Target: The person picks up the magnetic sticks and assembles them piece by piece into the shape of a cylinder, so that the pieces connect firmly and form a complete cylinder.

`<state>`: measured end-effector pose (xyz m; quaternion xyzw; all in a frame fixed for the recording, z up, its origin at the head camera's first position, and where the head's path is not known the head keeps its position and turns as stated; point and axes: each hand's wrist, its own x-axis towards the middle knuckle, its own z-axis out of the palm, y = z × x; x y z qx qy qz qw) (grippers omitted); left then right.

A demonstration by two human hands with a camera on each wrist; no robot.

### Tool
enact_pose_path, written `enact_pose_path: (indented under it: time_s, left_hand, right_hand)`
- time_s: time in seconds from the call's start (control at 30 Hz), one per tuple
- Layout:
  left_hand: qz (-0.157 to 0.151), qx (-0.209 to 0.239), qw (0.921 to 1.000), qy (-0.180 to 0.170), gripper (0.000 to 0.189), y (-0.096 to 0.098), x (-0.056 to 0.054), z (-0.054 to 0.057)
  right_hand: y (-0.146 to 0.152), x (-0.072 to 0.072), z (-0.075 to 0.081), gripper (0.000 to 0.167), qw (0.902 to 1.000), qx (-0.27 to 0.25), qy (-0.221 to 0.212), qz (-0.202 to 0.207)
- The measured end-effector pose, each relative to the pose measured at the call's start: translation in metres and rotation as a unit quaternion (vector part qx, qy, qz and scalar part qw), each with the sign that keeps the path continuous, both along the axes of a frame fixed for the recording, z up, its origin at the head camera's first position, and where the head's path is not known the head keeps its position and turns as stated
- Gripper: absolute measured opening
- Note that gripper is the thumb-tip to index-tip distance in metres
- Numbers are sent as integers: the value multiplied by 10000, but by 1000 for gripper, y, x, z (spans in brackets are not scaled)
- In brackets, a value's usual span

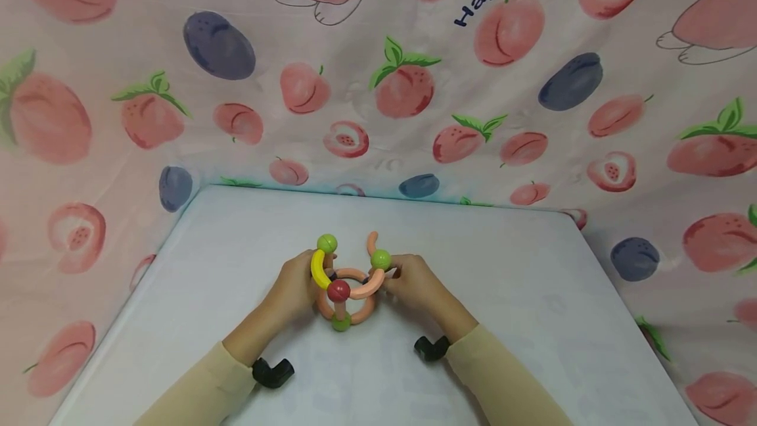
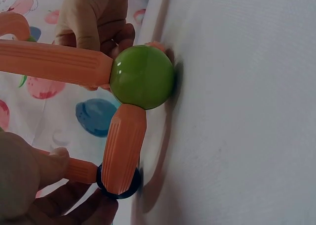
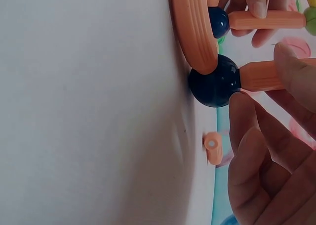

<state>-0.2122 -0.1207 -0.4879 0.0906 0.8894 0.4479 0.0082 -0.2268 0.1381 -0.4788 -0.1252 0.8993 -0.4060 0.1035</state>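
A toy frame of grooved rods and balls stands between my hands, its orange ring [image 1: 362, 313] low on the table. Low down are a green ball [image 2: 142, 76] and two dark blue balls, the right one [image 3: 215, 81] near my right fingers. On top, a yellow curved rod [image 1: 319, 269] and an orange curved rod [image 1: 368, 286] meet at a red ball [image 1: 338, 290]. My left hand [image 1: 298, 281] pinches the left upright orange rod [image 2: 81, 170] above its blue ball. My right hand [image 1: 416, 284] holds the right upright orange rod [image 3: 257, 75], thumb against it.
A loose orange curved rod [image 1: 372, 242] lies behind the frame, its end [image 3: 212, 145] visible in the right wrist view. The white tabletop [image 1: 508, 255] runs back to a fruit-print cloth [image 1: 367, 91]. Black wrist pieces [image 1: 273, 373] sit by both sleeves.
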Motion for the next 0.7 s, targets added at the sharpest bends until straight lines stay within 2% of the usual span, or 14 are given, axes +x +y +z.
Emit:
enact_pose_path:
  time_s: [0.2,0.43,0.57,0.7]
  left_hand:
    - [8,187,9996,-187,9,-3,0,-1]
    - [20,288,9995,-148,13,-7,0,-4]
    - [-27,386,9991,-171,16,-9,-1,-5]
    - [-1,526,9984,-185,16,-11,-3,-7]
  right_hand:
    - [-2,5,-1,13,10000,66,-8,53]
    - [-4,6,-5,35,9996,-72,32,260]
    - [2,4,-4,26,9991,138,-84,399]
    - [9,-5,-1,30,9990,365,18,246]
